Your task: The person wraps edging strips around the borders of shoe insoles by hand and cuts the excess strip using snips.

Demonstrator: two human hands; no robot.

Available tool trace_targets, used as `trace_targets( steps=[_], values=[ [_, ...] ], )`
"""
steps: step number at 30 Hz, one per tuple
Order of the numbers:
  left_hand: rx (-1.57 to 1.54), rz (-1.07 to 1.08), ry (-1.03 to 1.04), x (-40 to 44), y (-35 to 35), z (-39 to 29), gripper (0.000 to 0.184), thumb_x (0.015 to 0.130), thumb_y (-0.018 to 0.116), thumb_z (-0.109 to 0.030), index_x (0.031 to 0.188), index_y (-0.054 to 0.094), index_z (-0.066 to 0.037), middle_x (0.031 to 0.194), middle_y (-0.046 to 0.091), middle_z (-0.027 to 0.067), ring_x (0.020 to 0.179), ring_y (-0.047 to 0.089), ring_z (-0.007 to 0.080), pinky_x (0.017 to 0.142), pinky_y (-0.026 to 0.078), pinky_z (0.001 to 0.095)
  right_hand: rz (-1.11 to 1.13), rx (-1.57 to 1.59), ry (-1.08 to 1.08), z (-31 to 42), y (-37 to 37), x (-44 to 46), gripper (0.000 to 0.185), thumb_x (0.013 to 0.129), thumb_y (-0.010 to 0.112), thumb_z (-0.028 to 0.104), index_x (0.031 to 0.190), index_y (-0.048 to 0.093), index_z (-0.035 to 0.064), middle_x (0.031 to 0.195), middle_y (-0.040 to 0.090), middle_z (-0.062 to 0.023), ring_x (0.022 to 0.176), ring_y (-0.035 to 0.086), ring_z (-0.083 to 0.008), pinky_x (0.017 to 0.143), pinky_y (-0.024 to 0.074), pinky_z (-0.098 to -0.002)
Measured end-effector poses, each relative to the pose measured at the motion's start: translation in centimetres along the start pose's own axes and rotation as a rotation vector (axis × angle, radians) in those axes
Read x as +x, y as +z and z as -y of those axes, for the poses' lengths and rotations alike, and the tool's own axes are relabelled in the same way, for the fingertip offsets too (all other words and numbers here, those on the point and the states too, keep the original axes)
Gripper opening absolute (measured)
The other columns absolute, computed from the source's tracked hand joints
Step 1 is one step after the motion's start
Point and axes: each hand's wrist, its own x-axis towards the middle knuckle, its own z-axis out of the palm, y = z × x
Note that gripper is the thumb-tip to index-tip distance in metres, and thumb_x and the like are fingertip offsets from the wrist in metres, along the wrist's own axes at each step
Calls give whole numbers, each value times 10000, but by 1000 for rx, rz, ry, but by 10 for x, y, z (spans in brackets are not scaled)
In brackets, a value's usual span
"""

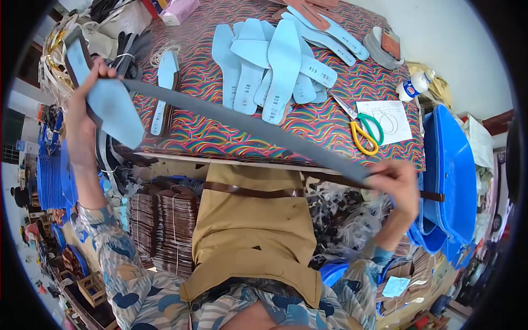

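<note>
My left hand (82, 118) is closed on a light blue insole (115, 107) with a dark underside, at the upper left. A long dark grey strip (236, 121) runs from that insole across the table's front edge, slanting down to the right. Its other end is pinched in my right hand (397, 184), beyond the table's front right. A brown strip (432, 196) sticks out past my right hand. Light blue insoles (283, 69) marked with numbers lie in an overlapping pile at the table's middle, behind the strip.
On the patterned table (198, 132) are scissors (363, 129) with green and yellow handles, a paper (393, 118), a white bottle (415, 85) and a narrow insole stack (164, 93). Blue tubs (451, 170) stand right. Brown stacks (165, 225) sit below the table, left.
</note>
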Motion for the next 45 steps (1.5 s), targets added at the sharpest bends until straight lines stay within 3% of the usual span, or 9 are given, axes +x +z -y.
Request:
trace_targets(
  steps=[9,11,15,18,21,26,33,43,45],
  values=[
    [-321,-204,-153,-35,81,157,207,912,621,-181,1062,612,-39,974,662,89,935,641,213,860,544,384,-1108,-769,-999,95,-123,147,211,939,604,207,1030,705,46,771,667,-20,690,582,-103,626,452,-249],
    [-528,-137,-219,-30,109,173,120,929,613,-173,987,622,-68,960,660,84,924,639,201,852,552,385,-1124,-1014,-676,88,-140,211,246,940,572,287,1083,681,119,997,684,-121,846,666,-267,743,492,-344],
    [-673,-181,-230,-26,138,189,116,946,600,-182,945,615,-68,917,648,57,908,634,185,838,556,371,-807,-753,-662,73,-13,199,335,926,579,340,1090,654,57,936,676,-141,874,649,-295,788,484,-366],
    [-691,-256,-235,-30,138,199,123,946,599,-176,987,604,-59,901,645,43,918,635,181,842,552,366,-285,-232,-846,14,77,170,328,980,487,351,1063,590,52,726,613,-28,580,474,-91,524,377,-276],
    [-656,-300,-223,-35,136,203,154,941,607,-173,1043,584,-61,887,643,29,924,637,182,832,552,363,199,436,-153,12,146,89,279,992,451,330,1074,559,86,692,588,-14,518,413,-38,456,296,-195],
    [-660,-276,-191,-44,137,203,168,934,620,-165,1055,566,-62,867,633,23,927,639,203,817,545,356,218,983,-5,-29,213,76,209,1013,477,230,1107,552,59,873,615,9,783,590,-36,663,462,-187],
    [-640,-278,-188,-59,146,195,146,931,611,-135,1047,562,-61,870,611,19,920,600,197,823,527,348,273,1062,-132,-18,224,81,155,1013,498,210,957,555,77,748,570,57,605,514,3,524,400,-169],
    [-524,-311,-135,-61,145,200,189,892,662,-123,1032,584,-22,854,666,109,849,676,267,754,573,406,88,943,-111,-9,215,86,95,969,554,138,959,591,52,689,535,57,568,461,1,505,364,-195],
    [-497,-298,-115,-64,149,195,197,886,665,-119,1034,584,-16,860,676,126,839,682,270,742,578,406,27,373,-432,-2,194,86,163,871,597,50,1033,615,38,712,555,51,590,470,-17,516,371,-227]
  ],
)
